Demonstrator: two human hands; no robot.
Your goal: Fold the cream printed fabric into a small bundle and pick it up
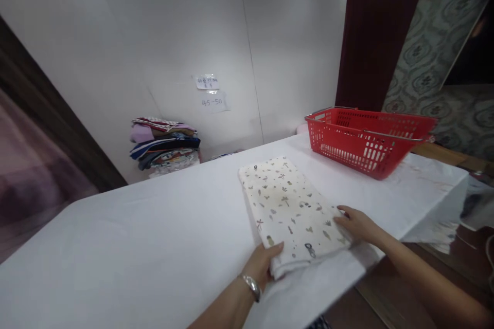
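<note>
A folded white cloth (287,205) with small plant-like prints lies on the white-covered table (165,236), near its front edge. My left hand (264,262), with a silver bracelet at the wrist, grips the cloth's near left corner, thumb on top and fingers out of sight beneath. At the near right side, my right hand (357,223) holds the cloth's edge between thumb and fingers, the lower fingers partly hidden.
A red plastic basket (347,136) with metal handles stands at the table's back right. Beyond the back edge is a pile of folded clothes (165,144) by the wall. Paper labels (213,102) hang above, one reading 45-50.
</note>
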